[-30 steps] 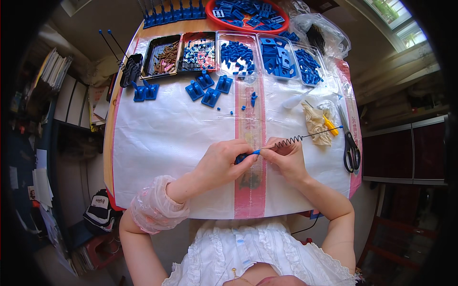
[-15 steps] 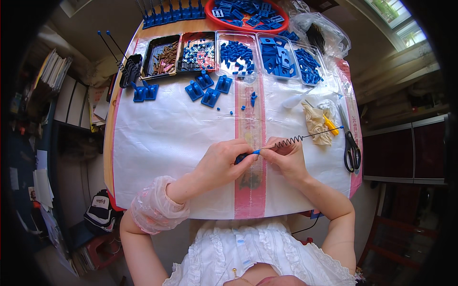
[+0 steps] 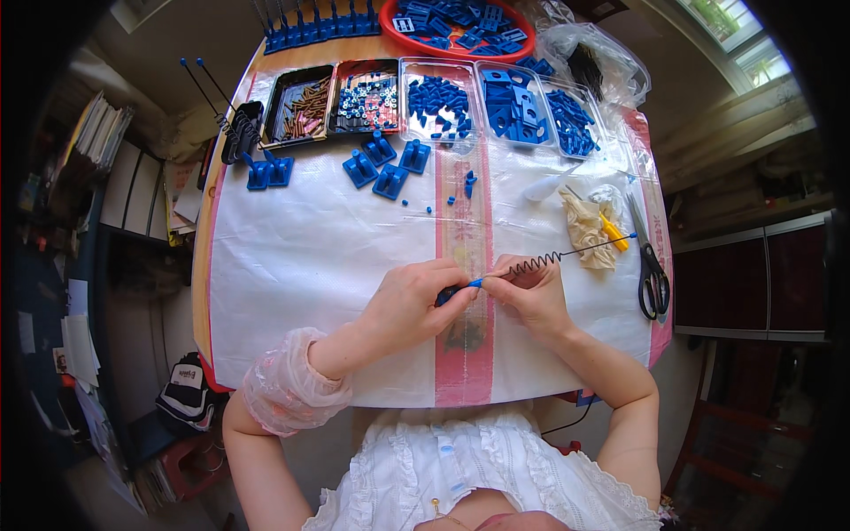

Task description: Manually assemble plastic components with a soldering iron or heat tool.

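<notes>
Both of my hands meet over the pink stripe of the covered table. My left hand (image 3: 423,296) is closed around a small blue plastic part (image 3: 447,295), most of it hidden by the fingers. My right hand (image 3: 534,294) pinches the near end of a black coiled spring wire (image 3: 537,263), where it meets the blue part's tip. From there the wire runs up to the right and ends in a small blue ball. Assembled blue base pieces with upright pegs (image 3: 390,180) stand farther off, and tiny blue bits (image 3: 452,201) lie beside them.
Along the far side sit trays of brown screws (image 3: 307,111), nuts (image 3: 365,102) and blue parts (image 3: 438,102). A red basin (image 3: 387,35) is behind them. Black-handled scissors (image 3: 653,283), a yellow-handled tool (image 3: 613,232) and a crumpled cloth (image 3: 584,232) lie at the right.
Almost nothing differs. The ball-tipped end of the wire has shifted very slightly, while both hands keep their hold in the same place.
</notes>
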Action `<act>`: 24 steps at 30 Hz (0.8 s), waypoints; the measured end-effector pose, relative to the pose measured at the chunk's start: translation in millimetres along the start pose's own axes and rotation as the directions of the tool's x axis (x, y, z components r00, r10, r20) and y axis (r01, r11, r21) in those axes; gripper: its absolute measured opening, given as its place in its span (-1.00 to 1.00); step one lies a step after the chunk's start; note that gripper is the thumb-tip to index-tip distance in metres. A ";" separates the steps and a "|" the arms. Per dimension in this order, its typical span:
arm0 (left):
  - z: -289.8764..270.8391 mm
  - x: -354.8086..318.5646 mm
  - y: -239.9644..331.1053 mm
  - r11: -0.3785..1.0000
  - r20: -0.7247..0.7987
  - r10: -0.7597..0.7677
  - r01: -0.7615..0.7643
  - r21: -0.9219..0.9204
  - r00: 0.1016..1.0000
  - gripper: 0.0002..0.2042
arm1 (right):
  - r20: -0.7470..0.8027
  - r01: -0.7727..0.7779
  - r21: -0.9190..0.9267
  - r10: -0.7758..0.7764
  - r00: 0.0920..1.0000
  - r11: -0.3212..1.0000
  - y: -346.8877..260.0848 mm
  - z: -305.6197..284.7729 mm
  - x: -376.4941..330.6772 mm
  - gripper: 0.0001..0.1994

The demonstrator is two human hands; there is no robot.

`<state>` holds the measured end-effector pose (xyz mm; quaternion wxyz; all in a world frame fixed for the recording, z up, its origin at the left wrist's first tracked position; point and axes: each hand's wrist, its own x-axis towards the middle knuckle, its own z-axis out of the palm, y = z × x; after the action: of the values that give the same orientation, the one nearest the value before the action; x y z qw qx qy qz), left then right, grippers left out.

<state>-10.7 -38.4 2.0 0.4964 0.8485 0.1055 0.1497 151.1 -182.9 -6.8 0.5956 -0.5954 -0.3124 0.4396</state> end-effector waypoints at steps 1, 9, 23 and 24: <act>0.3 0.0 -0.4 1.000 -0.002 0.003 -0.003 0.003 1.000 -0.84 | -0.004 0.008 0.010 -0.008 1.000 1.000 -1.1 2.2 0.2 -0.96; 3.5 -0.8 -7.2 0.999 -0.031 0.046 -0.046 0.008 0.998 -0.88 | 0.026 0.020 0.008 -0.020 0.999 1.000 1.7 -1.6 0.5 -0.96; 2.6 -0.7 -7.8 0.999 -0.009 0.032 -0.033 -0.012 0.999 -0.89 | 0.022 0.030 0.014 -0.030 0.999 0.999 3.8 -2.2 1.2 -0.96; 2.6 -0.7 -7.6 0.999 -0.012 0.030 -0.031 -0.012 0.999 -0.89 | 0.021 0.029 0.018 -0.029 0.999 0.999 3.6 -2.2 1.1 -0.96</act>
<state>-10.7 -37.1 -6.0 0.4988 0.8460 0.0945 0.1628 153.0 -183.3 -10.7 0.6037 -0.5807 -0.3235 0.4401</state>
